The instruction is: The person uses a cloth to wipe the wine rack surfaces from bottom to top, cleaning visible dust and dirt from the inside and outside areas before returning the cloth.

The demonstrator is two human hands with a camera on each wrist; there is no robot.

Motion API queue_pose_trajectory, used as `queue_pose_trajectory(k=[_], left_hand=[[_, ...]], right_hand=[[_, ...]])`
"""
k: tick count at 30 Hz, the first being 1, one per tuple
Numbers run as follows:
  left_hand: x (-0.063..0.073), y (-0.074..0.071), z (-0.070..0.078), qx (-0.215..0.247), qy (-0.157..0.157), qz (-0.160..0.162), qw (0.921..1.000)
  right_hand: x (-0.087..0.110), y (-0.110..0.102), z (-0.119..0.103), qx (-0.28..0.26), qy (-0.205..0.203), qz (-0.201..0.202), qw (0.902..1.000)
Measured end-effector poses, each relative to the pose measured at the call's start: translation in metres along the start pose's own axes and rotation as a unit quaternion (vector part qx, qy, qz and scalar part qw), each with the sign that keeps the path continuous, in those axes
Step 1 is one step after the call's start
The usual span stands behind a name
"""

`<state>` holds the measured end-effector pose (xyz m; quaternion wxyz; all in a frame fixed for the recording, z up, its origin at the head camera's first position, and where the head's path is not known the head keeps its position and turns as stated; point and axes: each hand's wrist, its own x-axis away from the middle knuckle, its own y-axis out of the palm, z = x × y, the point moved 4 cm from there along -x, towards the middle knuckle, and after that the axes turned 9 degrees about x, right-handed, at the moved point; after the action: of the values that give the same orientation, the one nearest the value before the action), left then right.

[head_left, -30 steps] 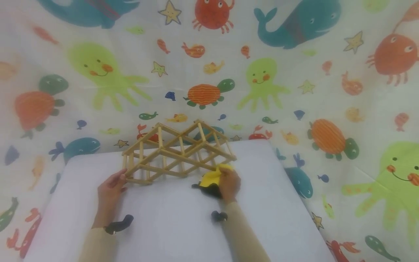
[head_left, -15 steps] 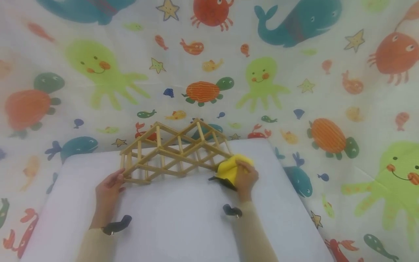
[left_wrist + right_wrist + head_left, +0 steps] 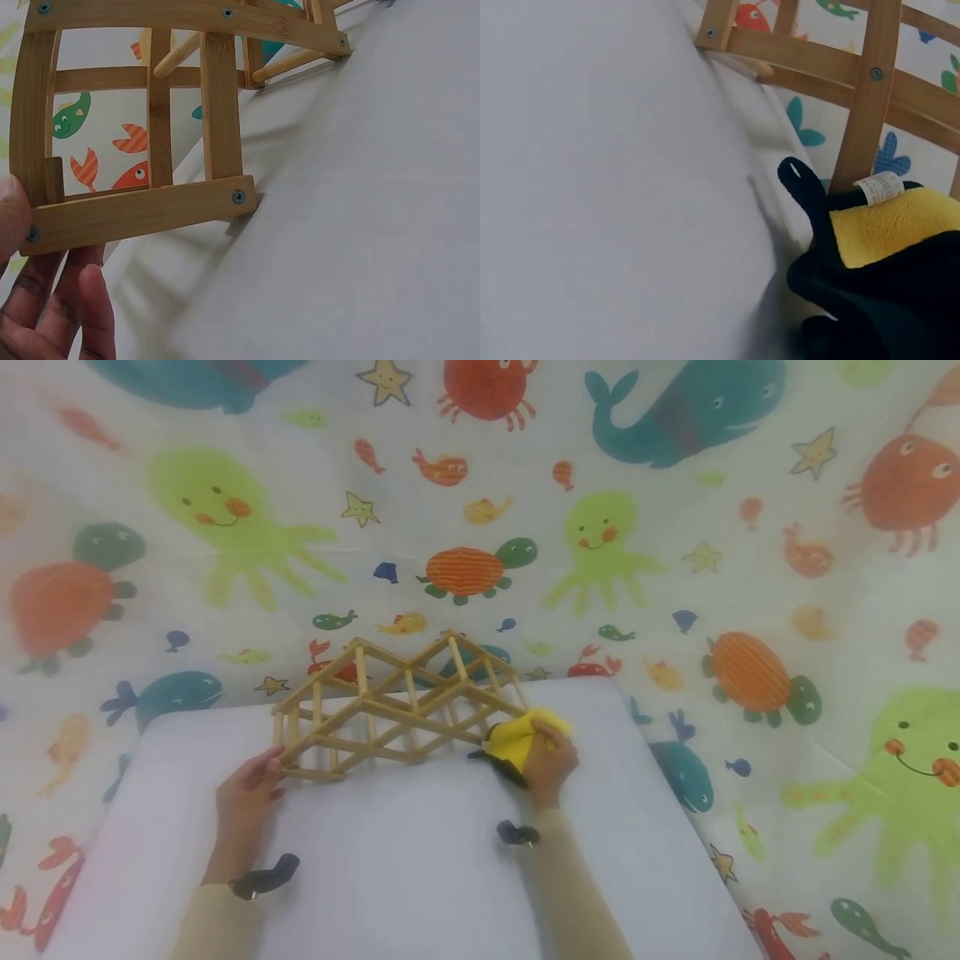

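Observation:
A bamboo folding wine rack, made of crossed slats and round dowels, stands unfolded at the back of the table. My left hand pinches its lower left corner; in the left wrist view the thumb lies over the end slat, with fingers beneath. My right hand grips a yellow and dark cleaning cloth against the rack's lower right end. The right wrist view shows the cloth's yellow face, dark hanging loop and white label beside a slat. That hand is hidden there.
Everything stands on a white-covered table. Right behind its back edge hangs a pale curtain printed with sea animals. Dark straps cross both wrists.
My right hand carried the cloth rightward along the rack's lower right end, then came back slightly left. The left hand keeps its hold on the corner, and the rack barely shifts.

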<state>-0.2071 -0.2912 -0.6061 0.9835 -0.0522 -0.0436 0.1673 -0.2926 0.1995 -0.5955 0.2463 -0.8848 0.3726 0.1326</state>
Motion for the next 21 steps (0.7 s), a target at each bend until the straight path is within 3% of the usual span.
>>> queue_pose_trajectory(k=[8, 16, 21], left_hand=[[-0.004, -0.004, -0.003, -0.039, -0.016, -0.006, 0.9991], [-0.004, -0.003, -0.004, -0.060, -0.030, -0.008, 0.9977], [-0.005, -0.002, -0.003, -0.076, -0.042, -0.021, 0.9960]], right_hand=[[0.004, 0.003, 0.014, 0.020, -0.026, -0.061, 0.9976], [0.005, -0.011, 0.000, 0.005, -0.037, -0.017, 0.9992], [0.009, -0.001, 0.000, 0.000, -0.025, -0.048, 0.9985]])
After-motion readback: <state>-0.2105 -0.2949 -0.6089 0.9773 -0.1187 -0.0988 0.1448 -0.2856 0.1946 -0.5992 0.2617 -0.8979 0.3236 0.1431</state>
